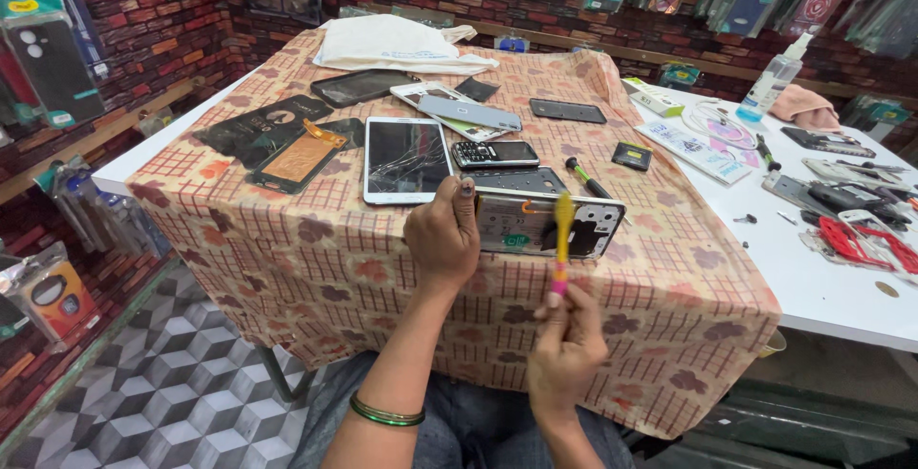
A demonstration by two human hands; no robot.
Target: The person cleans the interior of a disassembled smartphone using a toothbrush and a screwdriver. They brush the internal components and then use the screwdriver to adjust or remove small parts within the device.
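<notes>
My left hand (442, 237) grips the left end of an opened phone body (545, 224), its back off and its silver insides facing me, held just above the patterned tablecloth (325, 268). My right hand (564, 354) pinches the pink handle of a small yellow brush (562, 239), upright, with its bristles against the phone's inner side. A green bangle sits on my left wrist.
A white tablet with a cracked screen (404, 158), a keypad phone (494, 153), several phones, back covers and a screwdriver (586, 177) lie behind my hands. A spray bottle (775, 77), cables and phone parts fill the white table (822, 287) at right. Phone cases hang on the brick walls.
</notes>
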